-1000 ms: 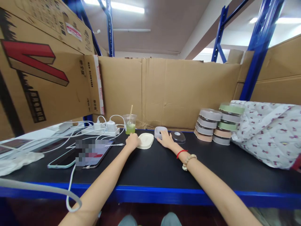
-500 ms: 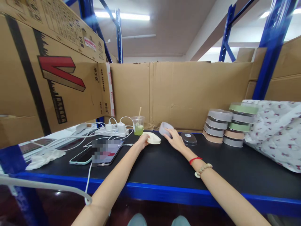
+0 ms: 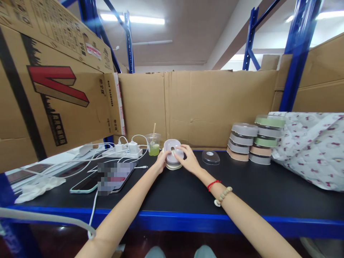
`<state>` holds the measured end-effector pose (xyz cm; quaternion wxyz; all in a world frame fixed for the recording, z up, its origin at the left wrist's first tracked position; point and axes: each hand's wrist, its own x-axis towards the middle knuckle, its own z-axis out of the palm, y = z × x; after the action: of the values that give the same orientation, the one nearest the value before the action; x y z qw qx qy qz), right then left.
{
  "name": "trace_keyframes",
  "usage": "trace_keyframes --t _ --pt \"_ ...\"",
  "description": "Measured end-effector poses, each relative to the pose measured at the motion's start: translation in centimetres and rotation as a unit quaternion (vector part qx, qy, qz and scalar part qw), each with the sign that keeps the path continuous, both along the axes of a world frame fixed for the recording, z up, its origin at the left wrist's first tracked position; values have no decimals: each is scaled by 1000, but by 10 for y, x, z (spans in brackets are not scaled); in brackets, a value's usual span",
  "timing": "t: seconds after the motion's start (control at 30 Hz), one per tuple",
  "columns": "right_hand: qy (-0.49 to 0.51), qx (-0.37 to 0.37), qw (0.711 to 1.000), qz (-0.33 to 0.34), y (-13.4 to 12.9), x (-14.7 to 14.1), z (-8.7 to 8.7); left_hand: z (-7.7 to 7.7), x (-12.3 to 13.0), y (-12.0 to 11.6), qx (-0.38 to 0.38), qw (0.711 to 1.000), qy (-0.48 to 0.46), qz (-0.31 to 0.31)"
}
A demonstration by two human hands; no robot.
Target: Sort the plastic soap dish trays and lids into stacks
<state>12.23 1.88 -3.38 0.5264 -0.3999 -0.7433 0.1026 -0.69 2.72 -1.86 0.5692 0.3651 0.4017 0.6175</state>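
Observation:
A pale lilac dish (image 3: pixel 172 144) with a small dark spot at its centre sits on a cream-coloured base (image 3: pixel 174 167), over the black table. My left hand (image 3: pixel 161 161) grips the two pieces from the left side. On the right, my right hand (image 3: pixel 189 158) has its fingers closed on the lilac dish, thumb near the middle. A dark, see-through lid (image 3: pixel 210 157) with a round white label lies on the table just right of my right hand.
Two stacks of lidded containers (image 3: pixel 243 139) stand at the right, beside a patterned white bag (image 3: pixel 311 150). At left are phones (image 3: pixel 85 183), cables, a power strip (image 3: pixel 122 154) and a cup of green drink (image 3: pixel 154 148). Cardboard (image 3: pixel 215 107) walls the back.
My right hand has brought the lilac dish left onto the cream piece, which was apart from it in my left hand. The view has shifted slightly right.

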Motion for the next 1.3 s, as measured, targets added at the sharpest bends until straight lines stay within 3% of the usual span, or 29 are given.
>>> trace_keyframes --t 0.1,0.17,0.23,0.4,0.73,0.97,1.03,1.13,1.2,1.3 --pt "155 -122 979 -45 0 1 5 2 4 -5 41 998 16 -38" --pt "203 -210 956 -36 -1 2 8 2 6 -9 40 996 34 -68" --pt "218 -251 943 -16 -2 3 10 2 7 -11 35 995 47 -79" --pt "199 -271 942 7 -2 4 10 2 7 -11 7 997 45 -57" --pt "171 -330 928 -7 -7 5 14 2 6 -9 -31 997 46 -51" --pt "163 -329 930 -17 -4 5 14 5 6 -9 -41 998 45 -35" --pt "154 -298 940 -55 -1 10 15 4 6 -8 -47 997 31 -49" --pt "56 -183 961 -201 4 25 13 4 4 -8 -56 997 12 -61" --pt "-37 -132 944 -300 7 39 8 4 3 -8 -73 995 13 -67" --pt "-80 -175 902 -386 11 61 0 3 3 -7 -99 992 27 -80"
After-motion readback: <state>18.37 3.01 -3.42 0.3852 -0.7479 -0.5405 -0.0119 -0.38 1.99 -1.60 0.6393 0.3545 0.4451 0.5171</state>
